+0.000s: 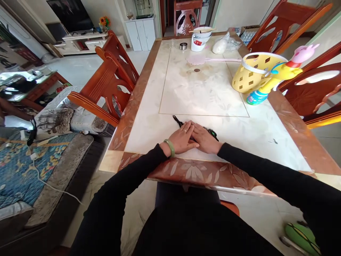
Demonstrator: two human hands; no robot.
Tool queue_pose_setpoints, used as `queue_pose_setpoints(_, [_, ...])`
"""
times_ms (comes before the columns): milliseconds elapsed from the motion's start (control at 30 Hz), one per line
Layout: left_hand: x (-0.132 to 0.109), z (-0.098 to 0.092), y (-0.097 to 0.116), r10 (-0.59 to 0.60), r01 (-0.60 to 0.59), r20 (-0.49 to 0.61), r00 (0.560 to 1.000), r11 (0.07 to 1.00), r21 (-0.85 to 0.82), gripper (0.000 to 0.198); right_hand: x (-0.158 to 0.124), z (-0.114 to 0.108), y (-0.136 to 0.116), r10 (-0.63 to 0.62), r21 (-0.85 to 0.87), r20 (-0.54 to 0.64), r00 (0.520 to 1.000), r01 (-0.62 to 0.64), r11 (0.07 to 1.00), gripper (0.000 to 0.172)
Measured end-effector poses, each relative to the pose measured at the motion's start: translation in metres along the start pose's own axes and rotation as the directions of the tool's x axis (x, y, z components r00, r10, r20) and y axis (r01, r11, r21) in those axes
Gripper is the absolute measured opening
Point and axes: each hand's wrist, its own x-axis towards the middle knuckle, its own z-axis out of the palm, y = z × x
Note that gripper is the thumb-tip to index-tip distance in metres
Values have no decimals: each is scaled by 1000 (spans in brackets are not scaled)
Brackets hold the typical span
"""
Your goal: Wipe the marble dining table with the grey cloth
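By the near edge of the table (199,97), the left hand (181,139) is touching the right hand (205,138), both resting over a mostly hidden item (179,122) poking out either side. On the right, a bottle (278,75) is standing before a basket (241,75); at the far end, a cup (197,47) is standing between a tin (183,46), left, and a bag (220,46), right, with a bowl (207,35) behind and a swatter (196,59) lying in front. A chair (97,80) is standing left of the table.
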Motion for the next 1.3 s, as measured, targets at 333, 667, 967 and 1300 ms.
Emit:
queue_pose_setpoints(333, [-14, 8, 10, 121, -124, 92, 988, 992, 28, 96, -76, -39, -12, 18, -69, 67, 998, -13, 998, 80])
queue_pose_setpoints(667, [166, 0, -56, -16, 16, 4, 1000, 1000, 5, 86, 30, -35, 126, 207, -37, 24, 978, -206, 978, 76])
queue_pose_setpoints(967, [239, -26, -80, -190, 182, 56, 980, 976, 120, 83, 97, -51, 156, 440, -59, 68, 895, -437, 898, 74])
queue_pose_setpoints(1300, [88, -42, -34, -24, -10, 183, 983, 984, 180, 71, 17, -57, 41, 297, 194, 224, 928, -342, 920, 79])
